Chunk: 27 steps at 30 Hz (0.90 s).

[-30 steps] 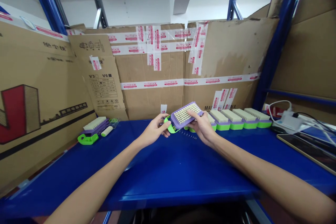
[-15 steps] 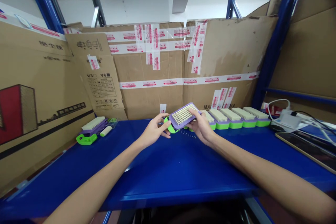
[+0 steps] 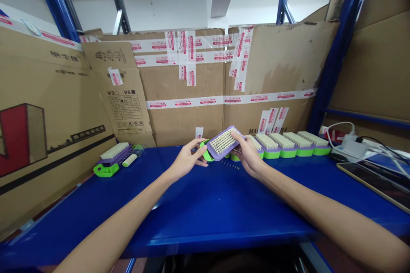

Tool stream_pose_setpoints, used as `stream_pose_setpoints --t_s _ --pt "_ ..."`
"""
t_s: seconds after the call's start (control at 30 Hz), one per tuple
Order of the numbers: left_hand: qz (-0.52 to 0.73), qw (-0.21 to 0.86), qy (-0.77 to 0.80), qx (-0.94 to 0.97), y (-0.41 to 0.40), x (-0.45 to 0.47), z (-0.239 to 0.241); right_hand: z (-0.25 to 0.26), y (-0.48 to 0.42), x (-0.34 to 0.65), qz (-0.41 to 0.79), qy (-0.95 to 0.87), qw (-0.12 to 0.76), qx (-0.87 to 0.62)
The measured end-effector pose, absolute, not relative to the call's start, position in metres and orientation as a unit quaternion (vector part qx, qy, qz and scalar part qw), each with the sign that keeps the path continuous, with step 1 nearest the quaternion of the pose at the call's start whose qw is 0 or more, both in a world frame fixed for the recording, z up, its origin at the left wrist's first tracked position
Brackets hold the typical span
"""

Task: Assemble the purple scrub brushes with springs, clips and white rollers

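Observation:
My right hand (image 3: 248,153) is closed on a purple brush plate (image 3: 226,143) with cream bristles facing up, tilted above the table. My left hand (image 3: 188,155) pinches a green plastic brush handle (image 3: 208,153) at the plate's left end. The plate overlaps part of the handle; whether the two are joined is hidden. Just below them, several small screws (image 3: 232,165) lie in a loose row on the blue table (image 3: 218,204). Behind my right hand stands a row of green-and-purple brushes (image 3: 280,145), bristles up.
At the left lie another bristle plate (image 3: 115,151), a green handle (image 3: 105,170) and a screwdriver (image 3: 130,160) with a pale green grip. A white charger with cables (image 3: 354,145) and a dark tablet-like device (image 3: 368,179) are at the right. Taped cardboard (image 3: 185,119) walls the back.
The brush plate has shifted very slightly right and turned a little, showing more of the green handle at its left end. Both hands keep their hold.

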<state>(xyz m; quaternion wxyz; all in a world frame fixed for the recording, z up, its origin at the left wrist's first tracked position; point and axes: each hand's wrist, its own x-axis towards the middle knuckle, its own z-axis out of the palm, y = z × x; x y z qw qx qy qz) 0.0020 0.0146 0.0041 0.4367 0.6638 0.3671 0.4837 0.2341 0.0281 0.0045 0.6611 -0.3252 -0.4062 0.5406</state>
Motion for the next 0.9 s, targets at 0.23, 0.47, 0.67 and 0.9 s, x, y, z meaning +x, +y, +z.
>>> stream_pose_setpoints --t_s 0.23,0.47,0.67,0.9 --pt "0.491 0.434 0.372 0.657 0.014 0.000 0.005 0.009 0.029 0.237 0.552 -0.402 0.668 -0.295" --pt "0.498 0.426 0.368 0.660 0.014 0.002 0.004 0.001 0.029 0.231 0.561 -0.403 0.654 -0.307" --pt "0.526 0.410 0.368 0.648 0.014 0.004 0.006 -0.001 0.031 0.231 0.564 -0.408 0.649 -0.307" --pt "0.549 0.390 0.372 0.640 0.012 0.006 0.008 0.001 0.029 0.231 0.575 -0.419 0.637 -0.297"
